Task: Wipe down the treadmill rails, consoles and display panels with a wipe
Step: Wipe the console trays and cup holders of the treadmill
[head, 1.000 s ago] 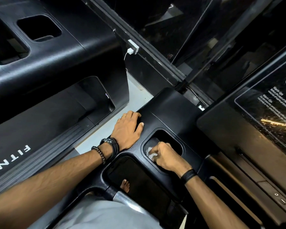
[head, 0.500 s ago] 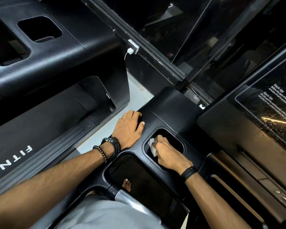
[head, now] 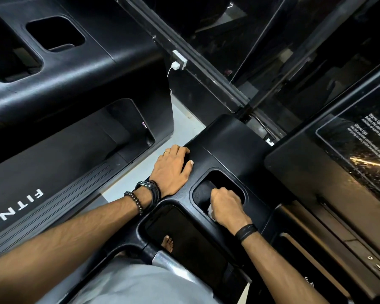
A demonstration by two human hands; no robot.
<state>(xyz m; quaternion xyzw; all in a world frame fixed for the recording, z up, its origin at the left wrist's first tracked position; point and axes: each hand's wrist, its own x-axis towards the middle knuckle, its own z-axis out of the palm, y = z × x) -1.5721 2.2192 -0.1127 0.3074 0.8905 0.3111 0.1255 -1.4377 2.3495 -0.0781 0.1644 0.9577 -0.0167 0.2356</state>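
The black treadmill console [head: 233,141] fills the middle of the head view. My right hand [head: 227,205] reaches into its cup-holder recess [head: 219,183] and grips a white wipe [head: 210,210]; only a small corner of the wipe shows under the palm. My left hand [head: 172,170] rests flat on the console's left shoulder with the fingers straight, a ring on one finger and bracelets at the wrist. The glossy display panel [head: 355,154] with white text lies to the right.
A second black treadmill [head: 53,69] with its own recesses stands to the left, across a pale strip of floor [head: 184,123]. A larger dark tray recess [head: 184,238] sits near my body, reflecting a bare foot. A white plug [head: 177,65] hangs on the wall rail behind.
My right hand has slid with the wipe from the recess's left side toward its near right edge, and the wipe is now mostly hidden. My left hand has stayed put.
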